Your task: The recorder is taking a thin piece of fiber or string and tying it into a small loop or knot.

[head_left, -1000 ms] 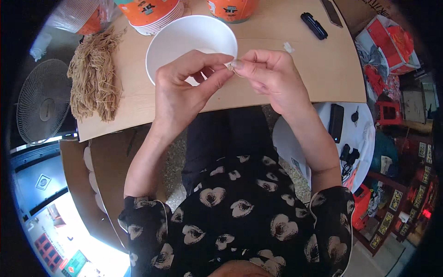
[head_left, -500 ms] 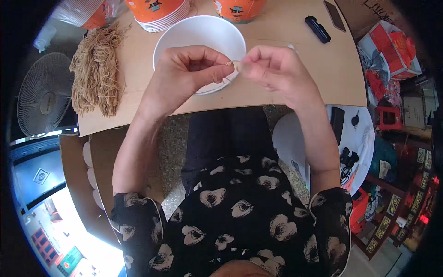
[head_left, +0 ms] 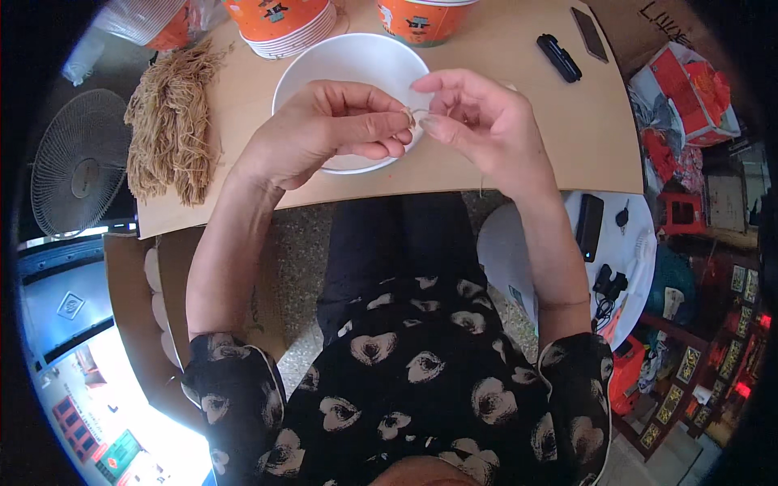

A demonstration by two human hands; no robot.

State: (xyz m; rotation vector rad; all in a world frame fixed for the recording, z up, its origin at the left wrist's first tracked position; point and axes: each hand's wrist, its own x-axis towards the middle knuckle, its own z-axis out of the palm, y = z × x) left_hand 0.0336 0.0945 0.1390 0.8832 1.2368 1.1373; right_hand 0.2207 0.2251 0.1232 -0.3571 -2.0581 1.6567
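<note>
My left hand (head_left: 320,130) pinches a thin strand (head_left: 417,111).
Just beside it, my right hand (head_left: 496,125) has index and thumb parted; I can't tell if it holds too. White bowl (head_left: 356,66) beneath.

My bare right hand (head_left: 494,130), pinched tight a second ago, has loosened: its forefinger now lifts off the thumb at upper centre, baring a thin, pale, curved strand (head_left: 420,111). Below my bare left hand's (head_left: 324,125) thumb, curled fingers now show.

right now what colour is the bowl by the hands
The bowl is white, clearest in the head view.
</note>
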